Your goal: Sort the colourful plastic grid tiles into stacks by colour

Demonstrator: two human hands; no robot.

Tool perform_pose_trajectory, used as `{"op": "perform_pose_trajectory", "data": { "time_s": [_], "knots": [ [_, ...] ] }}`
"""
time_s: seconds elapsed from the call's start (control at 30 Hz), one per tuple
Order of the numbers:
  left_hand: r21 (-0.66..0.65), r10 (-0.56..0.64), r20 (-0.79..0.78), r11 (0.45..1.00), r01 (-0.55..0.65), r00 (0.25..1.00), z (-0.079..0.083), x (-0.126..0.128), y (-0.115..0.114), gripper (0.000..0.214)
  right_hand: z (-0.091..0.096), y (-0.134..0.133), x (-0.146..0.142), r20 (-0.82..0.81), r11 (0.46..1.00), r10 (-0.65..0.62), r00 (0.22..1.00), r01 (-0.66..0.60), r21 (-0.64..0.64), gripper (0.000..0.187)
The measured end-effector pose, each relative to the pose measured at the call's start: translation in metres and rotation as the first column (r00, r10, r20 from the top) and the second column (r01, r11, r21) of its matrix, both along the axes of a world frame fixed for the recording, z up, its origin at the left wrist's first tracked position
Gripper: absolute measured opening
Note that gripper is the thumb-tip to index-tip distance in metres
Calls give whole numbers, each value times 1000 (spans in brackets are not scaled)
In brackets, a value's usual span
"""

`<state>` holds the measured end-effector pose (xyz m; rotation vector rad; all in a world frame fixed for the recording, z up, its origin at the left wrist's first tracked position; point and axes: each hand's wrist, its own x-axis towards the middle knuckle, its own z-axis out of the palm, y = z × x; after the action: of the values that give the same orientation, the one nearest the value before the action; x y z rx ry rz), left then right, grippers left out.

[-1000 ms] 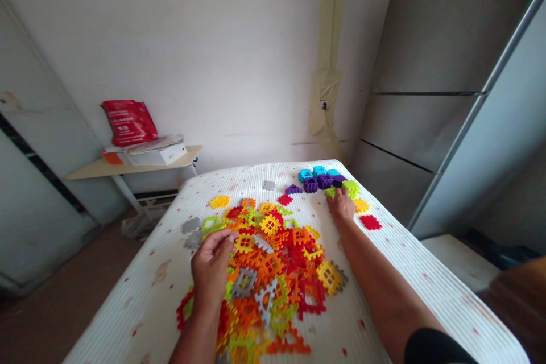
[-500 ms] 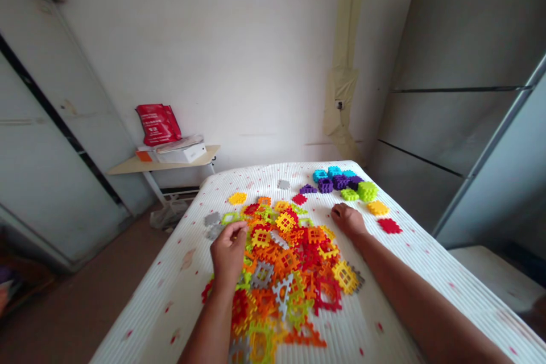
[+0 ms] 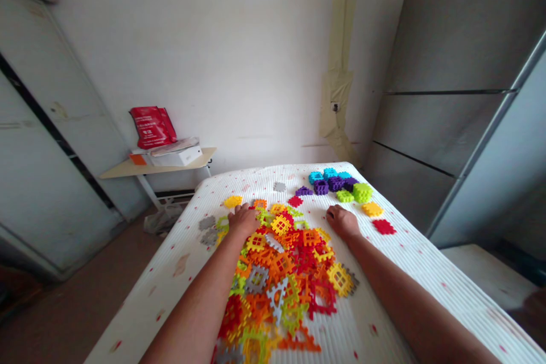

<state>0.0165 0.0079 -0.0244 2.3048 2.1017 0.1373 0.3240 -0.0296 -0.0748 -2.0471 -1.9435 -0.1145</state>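
A heap of flat plastic waffle tiles (image 3: 281, 270) in orange, red, yellow, green and grey lies on a white ribbed mattress (image 3: 396, 273). My left hand (image 3: 243, 220) reaches over the heap's far left edge, fingers curled down onto the tiles; what it grips is hidden. My right hand (image 3: 343, 222) rests on the mattress at the heap's far right edge, fingers curled under. Beyond it sit sorted stacks: cyan (image 3: 326, 174), purple (image 3: 335, 184) and green (image 3: 357, 193), with a yellow tile (image 3: 372, 209) and a red tile (image 3: 384, 227) nearby.
Loose tiles lie apart: grey ones (image 3: 207, 229), a yellow one (image 3: 232, 201), a grey one (image 3: 279, 186). A small side table (image 3: 123, 169) with a red bag (image 3: 151, 126) and a white box stands by the wall. Grey cabinet panels (image 3: 447, 125) rise on the right.
My left hand moved forward to the heap's far left edge. My right hand drew back from the green stack to the mattress beside the heap.
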Motion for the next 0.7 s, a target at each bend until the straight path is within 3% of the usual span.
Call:
{"op": "perform_pose_trajectory", "data": {
  "time_s": [0.3,0.53,0.63,0.7],
  "knots": [
    [28,-18,-51,999,20,999,2,0,-7,21,0,0,-1,10,1000,-5,1000,5,7,22],
    [128,-75,15,989,73,997,10,-9,-15,21,-1,1,-1,14,1000,-22,1000,22,-11,22],
    [190,-101,149,979,72,984,11,-17,-23,23,-3,3,0,22,999,-47,999,47,-17,22],
    [246,-106,447,969,-7,888,10,-22,-35,23,-3,3,0,26,999,-50,998,50,-18,22]
  ]
}}
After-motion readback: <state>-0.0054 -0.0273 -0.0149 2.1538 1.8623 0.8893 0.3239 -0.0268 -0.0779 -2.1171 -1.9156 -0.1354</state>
